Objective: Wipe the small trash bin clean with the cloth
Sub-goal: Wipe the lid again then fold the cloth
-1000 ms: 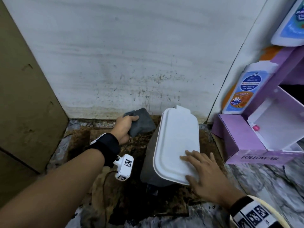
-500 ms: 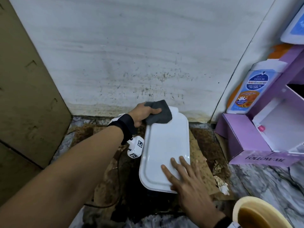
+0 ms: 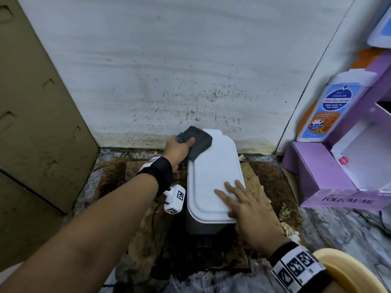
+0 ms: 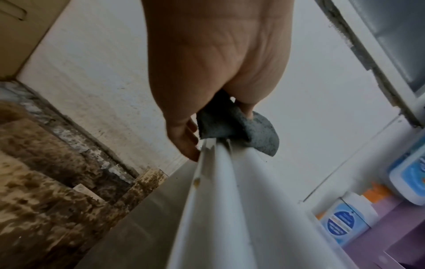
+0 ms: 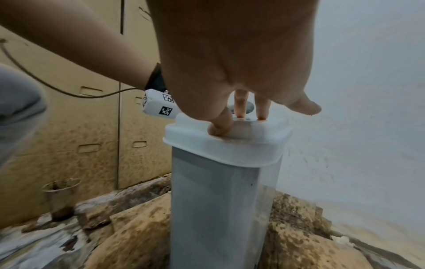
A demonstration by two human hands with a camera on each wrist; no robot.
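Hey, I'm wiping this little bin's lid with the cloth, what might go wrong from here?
1. The trash bin is tall and narrow; only the right hand flat on its white lid steadies it, so a hard push could tip it.
2. The grey cloth, gripped by the left hand, sits at the lid's far corner near the speckled wall; overshooting might pick up that grime.
3. The floor around the base looks stained, so a dropped cloth would get dirty.

Left hand [image 3: 179, 150], at 11 o'clock, arm extended, fingers and thumb pinching the cloth [image 3: 195, 142]. Right hand [image 3: 247, 210], at 5 o'clock, flat, fingers spread.
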